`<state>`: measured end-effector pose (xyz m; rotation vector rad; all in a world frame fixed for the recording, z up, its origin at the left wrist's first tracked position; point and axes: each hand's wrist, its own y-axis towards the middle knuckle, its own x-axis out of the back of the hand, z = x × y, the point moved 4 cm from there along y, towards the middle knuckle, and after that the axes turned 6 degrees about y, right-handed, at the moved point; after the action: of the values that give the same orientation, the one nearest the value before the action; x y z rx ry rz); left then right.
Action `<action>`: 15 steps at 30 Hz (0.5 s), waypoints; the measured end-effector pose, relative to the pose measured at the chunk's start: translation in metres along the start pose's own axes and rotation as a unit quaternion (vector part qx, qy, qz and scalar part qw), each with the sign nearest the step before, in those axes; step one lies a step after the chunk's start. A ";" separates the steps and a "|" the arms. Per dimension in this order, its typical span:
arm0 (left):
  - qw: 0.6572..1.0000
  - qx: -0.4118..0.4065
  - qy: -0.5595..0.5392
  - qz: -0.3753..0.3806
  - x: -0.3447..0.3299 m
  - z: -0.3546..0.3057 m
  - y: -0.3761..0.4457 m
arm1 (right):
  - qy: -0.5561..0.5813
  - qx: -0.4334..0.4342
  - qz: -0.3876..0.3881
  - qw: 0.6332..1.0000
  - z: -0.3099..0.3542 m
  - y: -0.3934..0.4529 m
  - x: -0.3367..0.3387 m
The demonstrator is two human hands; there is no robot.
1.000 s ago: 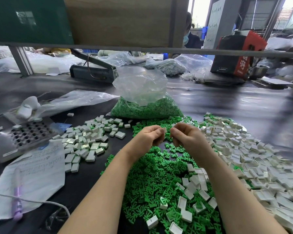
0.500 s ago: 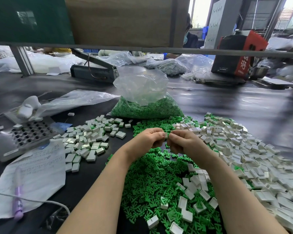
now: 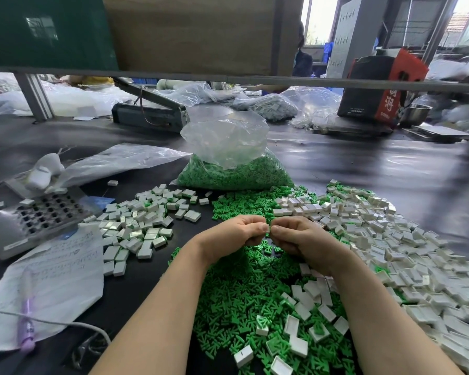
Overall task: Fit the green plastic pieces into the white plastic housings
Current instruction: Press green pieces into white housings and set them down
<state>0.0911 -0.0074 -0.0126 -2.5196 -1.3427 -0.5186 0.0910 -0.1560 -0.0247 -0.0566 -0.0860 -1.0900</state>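
Note:
My left hand (image 3: 234,232) and my right hand (image 3: 299,238) meet fingertip to fingertip above a heap of loose green pieces (image 3: 244,293). Between them sits a small white housing (image 3: 267,228), pinched by my left fingers, and my right fingers curl against it from the other side. Whether a green piece is inside it is hidden. Empty white housings (image 3: 390,239) lie piled to the right. Housings with green showing inside (image 3: 138,220) form a pile to the left. A clear bag of green pieces (image 3: 233,169) stands behind.
A metal jig with square holes (image 3: 38,215) and a handwritten paper (image 3: 52,280) with a purple pen (image 3: 26,320) lie at the left. A white cable (image 3: 65,324) crosses the paper. A shelf rail (image 3: 309,81) spans above; bags and a red box (image 3: 382,85) stand behind.
Both hands dropped slightly and closed together; the gap between their fingertips seen one second ago is gone and the white housing now sits between them.

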 end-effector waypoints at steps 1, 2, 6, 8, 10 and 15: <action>1.000 0.000 0.002 0.003 0.000 0.001 0.000 | 0.000 0.000 0.000 1.000 0.000 0.000 0.000; 1.000 0.000 0.002 0.005 0.000 0.001 0.000 | -0.001 0.000 0.001 1.000 0.000 0.000 0.000; 1.000 0.001 -0.007 0.008 -0.001 0.002 -0.001 | 0.002 -0.001 0.006 1.000 -0.001 0.000 -0.001; 1.000 -0.002 -0.005 0.014 -0.001 0.003 -0.001 | -0.005 0.003 0.010 1.000 -0.001 -0.001 0.000; 1.000 -0.001 -0.005 0.019 0.000 0.004 0.000 | -0.016 0.008 0.013 1.000 0.001 -0.002 0.000; 1.000 0.006 -0.006 0.024 0.001 0.005 0.000 | -0.038 0.008 0.022 0.999 0.006 -0.004 -0.004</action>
<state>0.0921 -0.0046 -0.0171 -2.5428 -1.2820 -0.4855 0.0853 -0.1540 -0.0192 -0.0846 -0.1615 -1.0421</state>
